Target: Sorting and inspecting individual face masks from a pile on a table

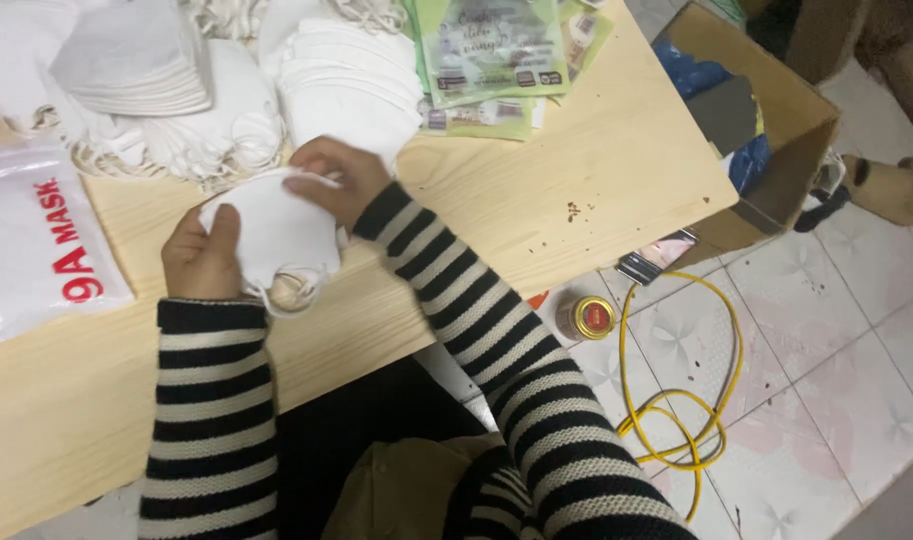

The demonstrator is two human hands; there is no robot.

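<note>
Crowding the far side of the pale wooden surface (576, 170) are heaps of folded white fabric face masks (346, 80), some stacked neatly, others loose with their ear loops tangled. Green printed packets (491, 50) lie fanned beyond them near the far edge. A clear plastic bag with red lettering (36, 240) sits at the left, just beside the left hand. Small dark specks dot the bare wood toward the right corner. Off the surface, on the tiled floor (856, 400), a coil of yellow cable (681, 400) loops near a small jar with a yellow-and-red lid (586, 318), and an open brown cardboard box (776, 120) holds blue and dark items. Nothing lies between the hands and the near edge of the surface. Both arms wear black-and-white striped sleeves and reach forward from below. The left hand (201, 255) is curled, thumb on top, gripping the left edge of a single folded white face mask (276, 235). The right hand (331, 180) arches over from above, fingers bent and pinching the mask's upper edge. The mask is held between both hands just above the surface, near its front edge, with its ear loop dangling below.
</note>
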